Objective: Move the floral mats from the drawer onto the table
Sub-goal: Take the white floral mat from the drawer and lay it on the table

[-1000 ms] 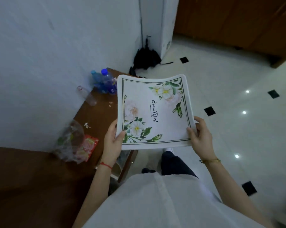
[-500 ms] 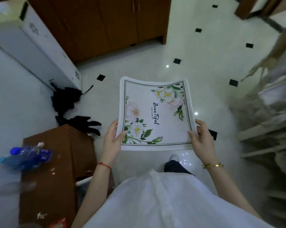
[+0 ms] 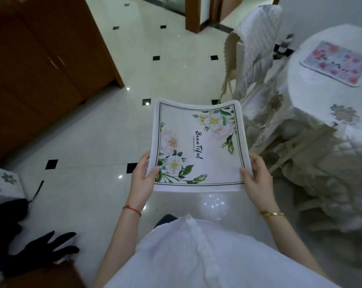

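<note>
A white floral mat (image 3: 198, 145) with green leaves, pale flowers and script lettering is held flat in front of me above the floor. My left hand (image 3: 143, 177) grips its near left corner, thumb on top. My right hand (image 3: 258, 177) grips the near right corner the same way. At the right stands a round table (image 3: 313, 96) under a white quilted cloth. A second mat (image 3: 337, 63) with pink flowers lies flat on the table. The drawer is out of view.
A chair (image 3: 252, 55) draped in white quilted fabric stands between me and the table. A brown wooden cabinet (image 3: 40, 65) fills the upper left. A black umbrella (image 3: 30, 252) lies on the tiled floor at lower left.
My view has swung right, away from the wall and brown side table, and the covered round table with its pink mat has come into sight. Both hands keep the same hold on the mat.
</note>
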Available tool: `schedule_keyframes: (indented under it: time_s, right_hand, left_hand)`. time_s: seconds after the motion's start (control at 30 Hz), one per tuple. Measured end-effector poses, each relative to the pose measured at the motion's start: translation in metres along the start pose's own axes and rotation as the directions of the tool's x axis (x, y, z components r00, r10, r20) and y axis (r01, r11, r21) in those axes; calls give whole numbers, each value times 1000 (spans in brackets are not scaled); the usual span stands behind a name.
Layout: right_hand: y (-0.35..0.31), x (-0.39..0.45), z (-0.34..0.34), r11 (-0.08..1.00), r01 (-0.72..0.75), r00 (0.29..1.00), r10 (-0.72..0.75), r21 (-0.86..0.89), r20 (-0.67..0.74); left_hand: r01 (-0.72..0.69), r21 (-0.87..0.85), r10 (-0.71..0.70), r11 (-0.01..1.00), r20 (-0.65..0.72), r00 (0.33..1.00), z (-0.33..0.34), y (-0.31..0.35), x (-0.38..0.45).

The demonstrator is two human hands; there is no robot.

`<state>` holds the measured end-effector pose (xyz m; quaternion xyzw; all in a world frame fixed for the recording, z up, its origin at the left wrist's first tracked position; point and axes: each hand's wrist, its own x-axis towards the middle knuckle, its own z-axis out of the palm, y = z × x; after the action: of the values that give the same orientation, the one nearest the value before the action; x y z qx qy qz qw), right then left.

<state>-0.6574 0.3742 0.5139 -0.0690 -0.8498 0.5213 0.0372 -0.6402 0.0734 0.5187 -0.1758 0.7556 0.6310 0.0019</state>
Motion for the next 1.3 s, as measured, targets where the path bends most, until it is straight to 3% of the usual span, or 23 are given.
schedule_keyframes:
  time_s: [0.37, 0.53, 0.8, 1.03, 1.3]
  right_hand:
    - [48, 86, -64, 982, -185, 937, 190, 44, -292]
    - [66, 152, -98, 977, -209, 892, 206, 37, -403]
    - [82, 231, -175, 961, -246, 786, 275, 129, -553]
    - [119, 248, -250, 940, -301, 681, 329, 159, -655]
    - [194, 247, -379, 920, -374, 683, 359, 118, -636]
  left_hand:
    - [-67, 33, 53, 997, 310, 949, 141, 65, 129]
    - [-110, 24, 92, 994, 394, 914, 220, 95, 195]
    - [-175, 19, 132, 984, 579, 804, 353, 163, 275]
    - [-187, 34, 114, 982, 685, 719, 466, 187, 284]
    - [-173, 49, 88, 984, 709, 700, 609, 184, 231]
